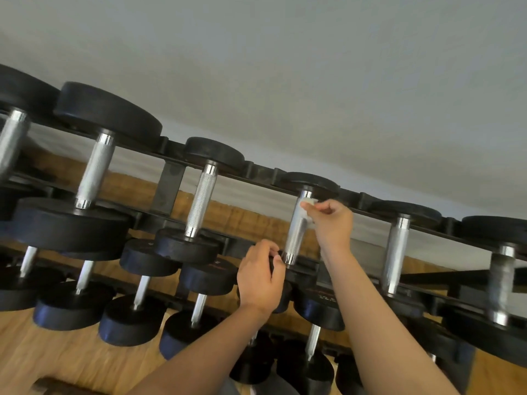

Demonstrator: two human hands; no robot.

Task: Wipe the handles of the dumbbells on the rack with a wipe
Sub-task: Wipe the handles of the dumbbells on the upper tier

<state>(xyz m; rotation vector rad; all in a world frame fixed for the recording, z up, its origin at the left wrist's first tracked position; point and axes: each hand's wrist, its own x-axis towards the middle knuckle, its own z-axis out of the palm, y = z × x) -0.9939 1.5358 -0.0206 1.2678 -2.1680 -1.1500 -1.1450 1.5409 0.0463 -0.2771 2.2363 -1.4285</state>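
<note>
Just left of my right hand [332,223], which pinches the wipe [308,203], the handle [295,238] may roll if my left hand [261,277] loosens its grip on the dumbbell head [302,270].

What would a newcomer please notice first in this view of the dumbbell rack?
The right grip pinches a white wipe against the top of a steel handle at centre. The left grip holds that dumbbell's lower head, beside rows of black dumbbells on the rack.
</note>
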